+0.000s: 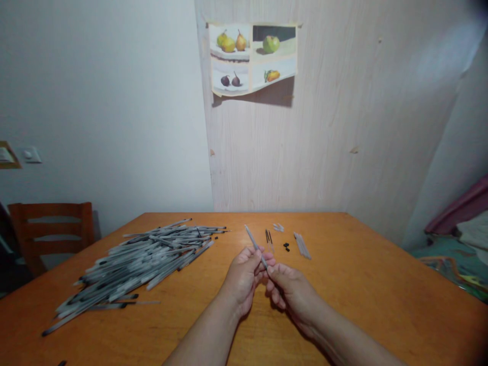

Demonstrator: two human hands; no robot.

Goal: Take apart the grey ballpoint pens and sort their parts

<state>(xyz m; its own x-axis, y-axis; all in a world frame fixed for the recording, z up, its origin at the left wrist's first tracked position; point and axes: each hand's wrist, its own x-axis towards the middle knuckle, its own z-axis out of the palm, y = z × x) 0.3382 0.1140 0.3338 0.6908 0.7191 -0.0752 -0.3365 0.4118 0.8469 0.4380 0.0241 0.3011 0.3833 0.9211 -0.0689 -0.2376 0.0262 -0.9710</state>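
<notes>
Over the middle of the table, a slim pale pen slants up and away to the left from between my hands. My left hand is closed around its middle, thumb on top. My right hand pinches the pen's near end, and its fingertips hide that tip. Just beyond my hands lie dark-ended ink refills. To their right are small black plugs, and several clear pen barrels lie side by side farther right. Small clear pieces, perhaps caps, rest behind the refills.
A large heap of pens covers the left part of the wooden table, some ends sticking out. A wooden chair stands at the left. Behind the table is a wall with a fruit picture sheet. Cloth lies at the right.
</notes>
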